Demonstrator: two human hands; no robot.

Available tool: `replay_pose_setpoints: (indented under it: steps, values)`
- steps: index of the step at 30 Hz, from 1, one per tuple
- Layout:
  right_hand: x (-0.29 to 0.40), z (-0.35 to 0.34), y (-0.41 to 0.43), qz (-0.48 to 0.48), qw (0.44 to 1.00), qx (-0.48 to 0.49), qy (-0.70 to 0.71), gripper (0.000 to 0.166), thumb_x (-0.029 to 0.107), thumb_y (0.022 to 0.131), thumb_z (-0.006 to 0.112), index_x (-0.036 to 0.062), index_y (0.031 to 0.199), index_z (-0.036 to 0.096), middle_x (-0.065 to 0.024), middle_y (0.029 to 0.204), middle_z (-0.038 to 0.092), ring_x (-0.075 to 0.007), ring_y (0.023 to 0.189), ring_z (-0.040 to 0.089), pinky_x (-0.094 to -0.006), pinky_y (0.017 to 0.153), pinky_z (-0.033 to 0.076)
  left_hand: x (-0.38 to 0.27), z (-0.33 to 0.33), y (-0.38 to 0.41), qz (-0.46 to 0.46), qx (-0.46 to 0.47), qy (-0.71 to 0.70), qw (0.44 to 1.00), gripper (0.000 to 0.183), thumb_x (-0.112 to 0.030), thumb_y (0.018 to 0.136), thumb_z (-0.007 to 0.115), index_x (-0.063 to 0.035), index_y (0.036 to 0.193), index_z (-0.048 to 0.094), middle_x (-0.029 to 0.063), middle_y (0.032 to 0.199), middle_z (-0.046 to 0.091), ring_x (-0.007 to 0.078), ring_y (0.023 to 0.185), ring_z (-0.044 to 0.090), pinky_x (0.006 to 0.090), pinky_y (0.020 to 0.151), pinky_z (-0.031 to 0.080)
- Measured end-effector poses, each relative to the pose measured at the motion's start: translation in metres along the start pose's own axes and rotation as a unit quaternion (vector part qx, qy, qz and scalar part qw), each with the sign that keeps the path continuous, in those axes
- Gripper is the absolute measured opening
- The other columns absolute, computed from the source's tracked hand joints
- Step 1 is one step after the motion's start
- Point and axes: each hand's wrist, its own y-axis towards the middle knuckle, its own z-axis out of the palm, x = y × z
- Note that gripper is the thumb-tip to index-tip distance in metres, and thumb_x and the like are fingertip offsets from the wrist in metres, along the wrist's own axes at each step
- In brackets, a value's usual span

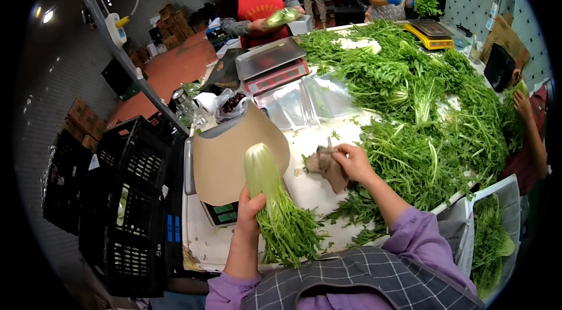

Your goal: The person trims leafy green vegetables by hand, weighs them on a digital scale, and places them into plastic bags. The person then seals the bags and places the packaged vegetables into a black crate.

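Note:
My left hand [251, 210] grips a bunch of frilly-leaved greens [281, 204], its pale stem base pointing up and away from me. Between the fingers of my right hand [354, 161] is a crumpled brown cloth [329, 169], which hangs down to the white tabletop [303, 187]. Just beyond the bunch, a sheet of brown paper [232, 156] covers most of a digital scale [224, 214]; the scale's display shows at its near edge. To the right of my right hand spreads a large heap of loose greens [408, 152].
Clear plastic bags [285, 106] lie before a red scale [276, 68]; a yellow scale [428, 34] stands at the far right. Black crates [136, 218] are stacked left, beside a metal post [140, 81]. A white-rimmed bin [491, 239] holds greens. Co-workers handle greens around the table.

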Motion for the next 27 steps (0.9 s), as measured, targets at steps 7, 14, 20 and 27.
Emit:
replay_pose_setpoints:
  steps: [7, 14, 20, 27]
  values:
    - [0.128, -0.022, -0.031, -0.358, 0.927, -0.087, -0.065, 0.016, 0.006, 0.074, 0.059, 0.0048, 0.089, 0.059, -0.0076, 0.074, 0.058, -0.0214, 0.063, 0.056, -0.031, 0.058, 0.044, 0.027, 0.024, 0.018, -0.006, 0.004, 0.192, 0.981, 0.04, -0.009, 0.073, 0.062, -0.0005, 0.11, 0.05, 0.0046, 0.097, 0.056, 0.0111, 0.085, 0.053, 0.0244, 0.076, 0.044]
    - [0.108, -0.011, -0.037, -0.045, 0.955, 0.023, 0.292, 0.012, 0.009, 0.081, 0.057, 0.0005, 0.09, 0.059, -0.0006, 0.072, 0.058, -0.0069, 0.067, 0.053, -0.0231, 0.06, 0.043, -0.006, 0.0, 0.005, 0.021, -0.039, 0.004, 0.999, 0.042, -0.019, 0.071, 0.056, 0.0035, 0.106, 0.047, 0.0136, 0.088, 0.058, 0.0203, 0.072, 0.06, 0.03, 0.062, 0.05]
    - [0.108, -0.025, 0.003, -0.209, 0.963, -0.166, 0.017, 0.032, 0.008, 0.078, 0.058, -0.0023, 0.108, 0.052, -0.0157, 0.096, 0.058, -0.024, 0.086, 0.057, -0.0306, 0.075, 0.045, -0.019, 0.009, -0.001, 0.074, -0.053, -0.052, 0.994, 0.048, -0.029, 0.07, 0.057, 0.0037, 0.103, 0.047, 0.0138, 0.085, 0.057, 0.0207, 0.072, 0.059, 0.03, 0.063, 0.05]
    - [0.157, -0.013, -0.039, -0.294, 0.953, 0.02, 0.069, 0.026, 0.013, 0.074, 0.064, 0.001, 0.096, 0.056, -0.013, 0.087, 0.06, -0.0253, 0.078, 0.06, -0.0319, 0.068, 0.048, -0.014, 0.018, 0.0, 0.06, -0.036, -0.044, 0.997, 0.05, -0.026, 0.073, 0.058, 0.0028, 0.111, 0.043, 0.0133, 0.092, 0.057, 0.0207, 0.079, 0.059, 0.0303, 0.068, 0.049]
